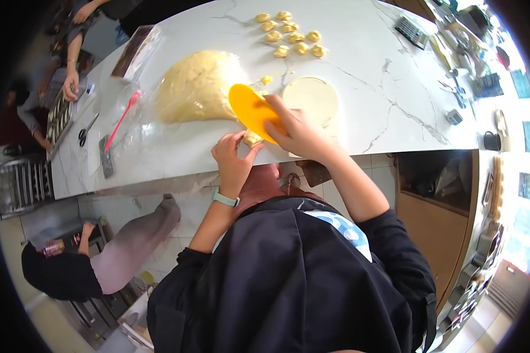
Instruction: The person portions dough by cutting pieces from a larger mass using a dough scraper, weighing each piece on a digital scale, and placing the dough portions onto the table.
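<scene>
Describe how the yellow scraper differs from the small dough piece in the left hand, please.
The yellow scraper is broad and flat; the small dough piece is compact and lumpy. The scraper is bright orange-yellow; the dough piece is paler. The right hand grips the scraper; the left hand holds the dough piece. Both are yellowish.

bright light washes out the right side; fisheye distortion curves the counter [383, 106], corners black.

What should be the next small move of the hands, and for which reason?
Perhaps put the small dough piece onto the round white disc: the left hand has its fingers on that piece, and the disc lies close by, beside the right hand holding the yellow scraper.
</scene>
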Tool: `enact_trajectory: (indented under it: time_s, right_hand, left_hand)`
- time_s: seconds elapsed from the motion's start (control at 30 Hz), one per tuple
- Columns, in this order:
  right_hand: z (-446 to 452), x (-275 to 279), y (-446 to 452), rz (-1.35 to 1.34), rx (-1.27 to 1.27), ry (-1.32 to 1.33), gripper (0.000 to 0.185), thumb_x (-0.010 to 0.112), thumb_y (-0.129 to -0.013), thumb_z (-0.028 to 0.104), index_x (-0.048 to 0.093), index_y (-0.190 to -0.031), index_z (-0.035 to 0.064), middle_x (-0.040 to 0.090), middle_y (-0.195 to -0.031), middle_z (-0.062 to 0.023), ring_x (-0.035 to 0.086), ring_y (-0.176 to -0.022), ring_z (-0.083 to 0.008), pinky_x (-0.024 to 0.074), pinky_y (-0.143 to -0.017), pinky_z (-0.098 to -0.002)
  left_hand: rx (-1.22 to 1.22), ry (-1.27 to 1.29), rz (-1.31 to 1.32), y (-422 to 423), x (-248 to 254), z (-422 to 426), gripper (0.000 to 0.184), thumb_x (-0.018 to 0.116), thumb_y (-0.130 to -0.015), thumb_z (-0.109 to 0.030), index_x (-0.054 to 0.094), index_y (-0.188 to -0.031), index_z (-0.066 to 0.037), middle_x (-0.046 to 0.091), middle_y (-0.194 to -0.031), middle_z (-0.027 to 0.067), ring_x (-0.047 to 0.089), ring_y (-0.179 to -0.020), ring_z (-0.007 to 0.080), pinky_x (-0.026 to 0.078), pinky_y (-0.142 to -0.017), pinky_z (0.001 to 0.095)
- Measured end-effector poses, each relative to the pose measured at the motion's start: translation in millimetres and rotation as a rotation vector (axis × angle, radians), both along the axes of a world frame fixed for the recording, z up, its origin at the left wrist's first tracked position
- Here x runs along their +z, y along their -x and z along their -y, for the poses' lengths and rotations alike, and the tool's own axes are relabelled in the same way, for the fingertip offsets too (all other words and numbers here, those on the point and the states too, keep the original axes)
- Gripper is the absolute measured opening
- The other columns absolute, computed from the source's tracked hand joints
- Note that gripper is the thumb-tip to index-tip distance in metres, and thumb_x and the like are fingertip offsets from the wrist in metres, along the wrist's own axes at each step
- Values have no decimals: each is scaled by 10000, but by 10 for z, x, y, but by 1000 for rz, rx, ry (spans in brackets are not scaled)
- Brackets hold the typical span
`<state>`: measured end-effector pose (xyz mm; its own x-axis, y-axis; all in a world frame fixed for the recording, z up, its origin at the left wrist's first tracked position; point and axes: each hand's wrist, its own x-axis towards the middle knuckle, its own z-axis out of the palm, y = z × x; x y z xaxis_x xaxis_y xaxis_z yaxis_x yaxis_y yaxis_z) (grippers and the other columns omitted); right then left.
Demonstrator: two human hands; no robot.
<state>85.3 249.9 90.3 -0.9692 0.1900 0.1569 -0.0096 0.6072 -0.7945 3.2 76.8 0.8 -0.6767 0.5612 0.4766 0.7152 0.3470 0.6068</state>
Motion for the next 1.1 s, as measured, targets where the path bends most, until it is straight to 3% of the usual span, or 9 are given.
enact_trajectory:
  time_s: [0.23, 0.33, 0.43, 0.53, 0.67, 0.87, 0.9, 1.0, 1.1]
  right_hand:
    - [380, 63, 534, 386, 307, -386, 366, 532, -818, 136, 413, -1151, 40, 599, -680, -180, 619, -630, -341, 479, -541, -433]
    - [559, -392, 179, 20, 112, -336, 354, 540, -838, 147, 425, -1157, 45, 599, -724, -183, 621, -647, -346, 482, -539, -427]
    - [560, -678, -83, -125, -52, -151, 351, 548, -873, 118, 418, -1182, 15, 614, -851, -209, 631, -697, -353, 507, -572, -402]
    - [401, -625, -308, -204, -241, 22, 345, 533, -900, 112, 390, -1194, -1, 639, -908, -194, 662, -720, -325, 526, -576, -396]
    - [128, -335, -556, -486, -621, 191, 357, 570, -883, 46, 384, -1184, -11, 638, -936, -176, 689, -777, -254, 543, -608, -340]
    - [-262, -158, -902, -504, -916, -114, 374, 586, -893, 138, 383, -1165, -19, 597, -1001, -216, 656, -869, -291, 524, -720, -359]
    - [-297, -158, -943, -500, -944, -106, 393, 598, -887, 157, 382, -1164, -18, 584, -1016, -223, 634, -905, -309, 514, -748, -376]
    - [-346, -180, -983, -521, -968, -127, 371, 584, -895, 134, 384, -1174, -7, 587, -1014, -216, 649, -854, -279, 525, -711, -346]
    - [-154, -117, -815, -551, -809, 448, 350, 570, -901, 105, 390, -1187, 14, 592, -1021, -208, 657, -795, -241, 531, -665, -313]
  left_hand:
    - [-47, -115, 137, -7, -105, 175, 294, 752, -669, 2, 614, -929, 18, 617, -921, 101, 598, -776, 178, 507, -631, 254]
    - [-36, -74, 304, -57, 0, 183, 227, 719, -663, -77, 599, -853, -45, 595, -825, 79, 568, -768, 260, 432, -713, 360]
    - [-140, 136, 293, -160, 105, 153, 188, 698, -696, -53, 581, -841, -26, 558, -757, 73, 563, -707, 229, 457, -622, 295]
    - [-129, -54, 548, -177, 271, -40, 198, 703, -771, -66, 566, -906, -21, 567, -759, 20, 566, -711, 97, 463, -619, 228]
    - [-330, -163, 1103, 41, 454, -514, 259, 616, -892, -157, 557, -1069, 23, 616, -983, 80, 601, -784, 104, 487, -709, 241]
    - [-422, -355, 1029, -4, 487, -975, 354, 587, -916, -180, 532, -1167, 63, 593, -1109, 120, 623, -885, 160, 496, -813, 263]
    - [-386, -381, 973, -13, 437, -906, 318, 641, -880, -199, 572, -1075, 41, 626, -974, 93, 615, -797, 145, 498, -743, 268]
    - [-86, 38, 223, -34, 293, -522, 293, 731, -789, -253, 591, -892, -17, 592, -764, 44, 559, -650, 154, 437, -605, 310]
    - [5, 202, -156, -40, 34, -230, 311, 789, -692, -272, 551, -745, -79, 505, -629, 8, 462, -526, 178, 353, -574, 336]
